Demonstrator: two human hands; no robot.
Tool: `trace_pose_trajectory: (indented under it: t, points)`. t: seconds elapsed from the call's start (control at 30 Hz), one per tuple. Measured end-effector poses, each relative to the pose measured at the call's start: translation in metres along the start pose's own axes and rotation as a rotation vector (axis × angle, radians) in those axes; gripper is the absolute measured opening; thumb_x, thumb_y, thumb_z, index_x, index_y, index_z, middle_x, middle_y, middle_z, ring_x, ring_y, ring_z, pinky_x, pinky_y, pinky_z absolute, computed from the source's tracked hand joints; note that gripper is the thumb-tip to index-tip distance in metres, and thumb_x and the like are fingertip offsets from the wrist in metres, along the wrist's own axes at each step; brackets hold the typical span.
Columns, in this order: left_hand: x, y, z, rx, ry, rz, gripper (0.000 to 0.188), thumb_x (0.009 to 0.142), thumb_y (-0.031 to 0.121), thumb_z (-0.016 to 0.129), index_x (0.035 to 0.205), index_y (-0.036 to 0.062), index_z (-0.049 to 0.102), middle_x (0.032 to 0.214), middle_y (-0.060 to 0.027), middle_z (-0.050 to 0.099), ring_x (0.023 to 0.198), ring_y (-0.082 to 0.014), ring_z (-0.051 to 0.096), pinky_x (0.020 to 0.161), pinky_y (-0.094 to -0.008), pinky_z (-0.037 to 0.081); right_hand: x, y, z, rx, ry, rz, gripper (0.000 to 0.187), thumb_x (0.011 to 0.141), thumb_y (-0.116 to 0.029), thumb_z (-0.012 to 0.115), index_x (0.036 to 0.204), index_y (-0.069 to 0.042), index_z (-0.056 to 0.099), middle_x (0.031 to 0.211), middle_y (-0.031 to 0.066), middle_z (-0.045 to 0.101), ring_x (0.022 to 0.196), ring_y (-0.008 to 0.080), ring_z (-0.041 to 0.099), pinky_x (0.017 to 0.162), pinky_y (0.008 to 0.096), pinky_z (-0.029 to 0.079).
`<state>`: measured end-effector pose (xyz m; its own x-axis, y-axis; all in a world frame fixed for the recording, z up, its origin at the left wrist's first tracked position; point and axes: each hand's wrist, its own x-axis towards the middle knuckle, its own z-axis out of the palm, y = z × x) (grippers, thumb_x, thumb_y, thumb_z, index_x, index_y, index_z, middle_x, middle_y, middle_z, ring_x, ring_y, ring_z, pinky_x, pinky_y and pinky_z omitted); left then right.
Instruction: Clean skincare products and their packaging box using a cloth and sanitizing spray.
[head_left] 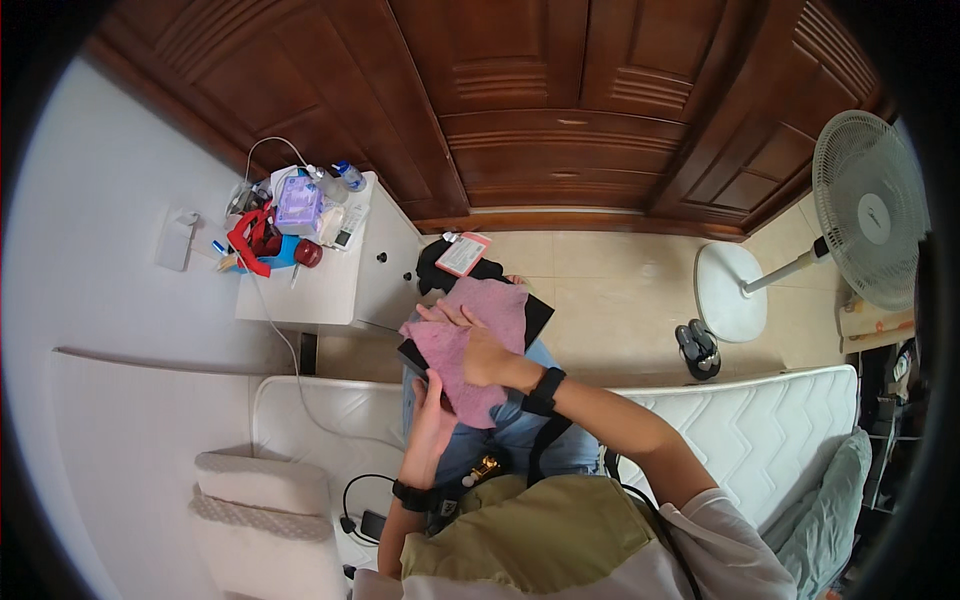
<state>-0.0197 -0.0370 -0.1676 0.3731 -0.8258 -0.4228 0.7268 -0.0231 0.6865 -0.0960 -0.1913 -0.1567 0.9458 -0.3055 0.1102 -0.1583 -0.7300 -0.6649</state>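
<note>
A flat, black, rectangular object rests over my lap, and only its corners and edges show. A pink cloth covers most of it, draping down over its near side. My right hand lies on top of the cloth, fingers stretched out and slightly apart, pressing it against the black object. At the near left edge, my left hand grips the black object from the side, its fingers partly hidden beneath. What kind of object it is, the cloth hides.
A white bedside cabinet at the left holds a purple tissue pack, bottles and a red item. Past my knees lies a black bag with a pink-edged card. A standing fan and slippers are right, beside the white mattress.
</note>
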Motion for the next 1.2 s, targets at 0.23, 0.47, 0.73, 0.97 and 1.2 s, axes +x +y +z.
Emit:
trace_pose_trajectory:
  t: [0.23,0.47,0.73,0.97,1.2]
  points:
    - [-0.004,-0.001,-0.006,0.01,0.184,-0.146,0.046,0.092,0.02,0.068,0.124,0.0177,0.034,0.131,-0.0074,0.049,0.12,-0.0266,0.053,0.091,-0.0545,0.048,0.004,0.045,0.012,-0.258,0.031,0.092,0.082,0.076,-0.013,0.055,0.152,-0.029,0.03,0.16,0.0046,0.023,0.148,0.0312,0.017,0.117,0.0514,0.02]
    - [-0.001,0.008,-0.001,0.127,0.143,-0.11,0.047,0.091,0.012,0.068,0.123,0.0188,0.035,0.129,-0.0066,0.05,0.114,-0.0238,0.057,0.087,-0.0519,0.052,0.001,0.123,-0.015,0.071,0.152,0.322,0.076,0.074,-0.021,0.057,0.148,-0.02,0.039,0.155,0.0116,0.033,0.143,0.0379,0.025,0.116,0.0455,0.023]
    - [-0.013,0.029,0.02,0.347,-0.069,-0.055,0.085,0.087,-0.001,0.069,0.149,0.0209,0.015,0.131,-0.0067,0.048,0.116,-0.0192,0.054,0.089,-0.0365,0.053,-0.026,0.045,-0.019,-0.172,0.102,0.347,0.068,0.073,-0.025,0.064,0.139,-0.012,0.05,0.158,0.0147,0.022,0.143,0.0387,0.023,0.117,0.0472,0.021]
    - [-0.025,0.034,0.044,0.723,-0.202,0.193,0.101,0.08,-0.005,0.072,0.151,0.008,0.002,0.138,-0.0158,0.043,0.122,-0.0244,0.052,0.097,-0.0351,0.047,-0.022,-0.042,-0.048,0.02,0.361,-0.091,0.058,0.08,-0.023,0.064,0.137,-0.016,0.052,0.156,0.0094,0.028,0.144,0.0335,0.024,0.116,0.0559,0.02]
    - [-0.047,0.035,0.023,1.336,-0.289,0.538,0.067,0.076,0.008,0.076,0.134,-0.0018,0.043,0.119,-0.0224,0.057,0.107,-0.0362,0.06,0.088,-0.0392,0.048,-0.004,-0.05,-0.066,0.048,0.305,-0.339,0.019,0.087,-0.02,0.056,0.087,-0.007,0.069,0.091,0.007,0.07,0.084,0.0276,0.066,0.092,0.0402,0.051]
